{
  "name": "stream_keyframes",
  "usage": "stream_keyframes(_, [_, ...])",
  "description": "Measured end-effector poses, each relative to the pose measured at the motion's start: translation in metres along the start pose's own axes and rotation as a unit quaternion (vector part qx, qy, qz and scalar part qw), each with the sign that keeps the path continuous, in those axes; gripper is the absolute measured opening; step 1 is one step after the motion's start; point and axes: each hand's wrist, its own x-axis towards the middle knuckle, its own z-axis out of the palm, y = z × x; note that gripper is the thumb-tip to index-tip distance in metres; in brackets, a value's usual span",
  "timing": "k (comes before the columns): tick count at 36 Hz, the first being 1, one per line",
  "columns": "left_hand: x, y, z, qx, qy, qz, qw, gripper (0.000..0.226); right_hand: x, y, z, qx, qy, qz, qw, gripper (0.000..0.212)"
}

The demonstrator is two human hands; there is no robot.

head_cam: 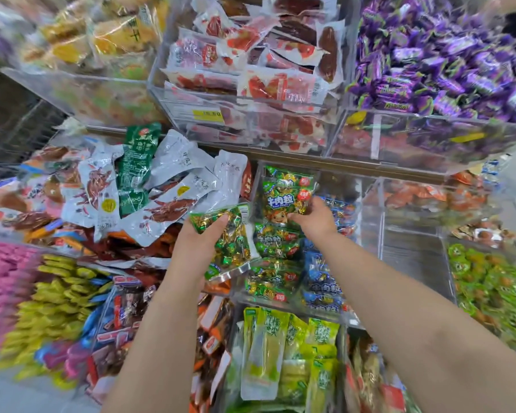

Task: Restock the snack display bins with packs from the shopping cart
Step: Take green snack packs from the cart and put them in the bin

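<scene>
Clear acrylic snack bins (399, 150) crowd tiered shelves. Left hand (201, 236) curls round a shiny green sweet bag (231, 245) beside the middle bin (367, 248); right hand (312, 217) grips a second green bag (282, 189) upright inside it

This is a shop that sells snacks. Rows of clear bins (188, 105) are stacked in steps and filled to the top with little wrapped packs, like purple sweets (429, 70), red packs (268, 84) and long green packs (262, 353). One bin has a yellow price tag (206, 115) stuck on its front.
</scene>
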Motion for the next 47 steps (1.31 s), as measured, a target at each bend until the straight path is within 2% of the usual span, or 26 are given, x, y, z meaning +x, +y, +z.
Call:
stream_keyframes(3, [-0.003, 0.001, 0.003, 0.0, -0.006, -0.004, 1.0, 0.071, 0.001, -0.001, -0.006, -0.033, -0.023, 0.017, 0.999, 0.059])
stream_keyframes(5, [-0.004, 0.001, 0.005, -0.001, -0.006, -0.007, 1.0, 0.066, 0.0, -0.001, -0.008, -0.003, -0.022, 0.04, 0.999, 0.069])
stream_keyframes(10, [-0.004, 0.001, 0.009, 0.005, 0.011, -0.011, 1.0, 0.08, -0.007, -0.003, -0.014, 0.102, 0.057, 0.061, 0.991, 0.069])
stream_keyframes(11, [-0.003, 0.001, 0.009, -0.006, 0.011, -0.018, 1.0, 0.086, -0.011, -0.004, -0.015, 0.111, 0.078, 0.061, 0.989, 0.064])
stream_keyframes(13, [-0.003, 0.003, 0.01, -0.033, 0.01, -0.032, 0.999, 0.089, -0.023, -0.008, -0.017, 0.136, 0.129, 0.045, 0.981, 0.041])
stream_keyframes(15, [-0.005, 0.007, 0.013, -0.07, -0.014, -0.075, 0.995, 0.078, -0.043, -0.016, -0.02, 0.181, 0.141, 0.015, 0.973, 0.016])
stream_keyframes(16, [-0.006, 0.009, 0.014, -0.091, -0.03, -0.101, 0.99, 0.067, -0.054, -0.021, -0.02, 0.201, 0.112, 0.001, 0.973, 0.011])
stream_keyframes(18, [-0.011, 0.011, 0.018, -0.127, -0.069, -0.12, 0.982, 0.042, -0.077, -0.031, -0.021, 0.235, -0.029, -0.011, 0.972, 0.007])
stream_keyframes(20, [-0.013, 0.011, 0.022, -0.138, -0.104, -0.114, 0.978, 0.033, -0.096, -0.039, -0.019, 0.254, -0.18, 0.009, 0.95, 0.008])
stream_keyframes(21, [-0.015, 0.012, 0.024, -0.136, -0.102, -0.111, 0.979, 0.031, -0.103, -0.041, -0.019, 0.275, -0.225, 0.029, 0.935, 0.009])
stream_keyframes(23, [-0.017, 0.014, 0.029, -0.08, -0.061, -0.099, 0.99, 0.033, -0.112, -0.042, -0.019, 0.319, -0.232, 0.053, 0.918, 0.014])
stream_keyframes(24, [-0.017, 0.013, 0.031, -0.016, -0.037, -0.076, 0.996, 0.038, -0.116, -0.041, -0.02, 0.307, -0.197, 0.045, 0.93, 0.018])
stream_keyframes(25, [-0.017, 0.012, 0.032, 0.041, -0.022, -0.046, 0.998, 0.044, -0.119, -0.04, -0.022, 0.274, -0.148, 0.022, 0.95, 0.021])
stream_keyframes(27, [-0.018, 0.013, 0.035, 0.057, -0.019, -0.008, 0.998, 0.047, -0.125, -0.038, -0.027, 0.187, -0.031, -0.071, 0.979, 0.024])
stream_keyframes(29, [-0.022, 0.019, 0.038, 0.013, -0.058, -0.029, 0.998, 0.044, -0.129, -0.035, -0.032, 0.067, 0.064, -0.203, 0.975, 0.022])
stream_keyframes(31, [-0.028, 0.028, 0.041, -0.066, -0.144, -0.096, 0.983, 0.044, -0.132, -0.033, -0.034, -0.06, 0.119, -0.359, 0.924, 0.018])
stream_keyframes(33, [-0.033, 0.031, 0.039, -0.168, -0.2, -0.137, 0.956, 0.043, -0.137, -0.029, -0.03, -0.098, 0.139, -0.483, 0.859, 0.021])
stream_keyframes(35, [-0.034, 0.029, 0.037, -0.166, -0.181, -0.127, 0.961, 0.032, -0.142, -0.024, -0.026, -0.1, 0.131, -0.545, 0.822, 0.021])
stream_keyframes(37, [-0.032, 0.025, 0.036, -0.113, -0.144, -0.101, 0.978, 0.025, -0.144, -0.016, -0.026, -0.102, 0.091, -0.561, 0.816, 0.016])
stream_keyframes(38, [-0.03, 0.023, 0.035, -0.098, -0.138, -0.087, 0.982, 0.021, -0.146, -0.012, -0.027, -0.087, 0.06, -0.554, 0.826, 0.019])
stream_keyframes(40, [-0.03, 0.021, 0.035, -0.09, -0.144, -0.068, 0.983, 0.018, -0.151, -0.007, -0.031, -0.031, 0.004, -0.486, 0.874, 0.029])
stream_keyframes(42, [-0.032, 0.02, 0.035, -0.106, -0.158, -0.052, 0.98, 0.018, -0.156, -0.007, -0.035, 0.036, 0.02, -0.351, 0.936, 0.034])
stream_keyframes(44, [-0.034, 0.016, 0.035, -0.113, -0.175, -0.035, 0.977, 0.021, -0.154, -0.006, -0.034, 0.131, 0.053, -0.176, 0.974, 0.047])
stream_keyframes(45, [-0.035, 0.014, 0.036, -0.112, -0.186, -0.024, 0.976, 0.023, -0.151, -0.007, -0.034, 0.204, 0.03, -0.079, 0.975, 0.053])
stream_keyframes(47, [-0.038, 0.009, 0.04, -0.092, -0.212, -0.001, 0.973, 0.03, -0.14, -0.003, -0.033, 0.371, -0.059, 0.037, 0.926, 0.044])
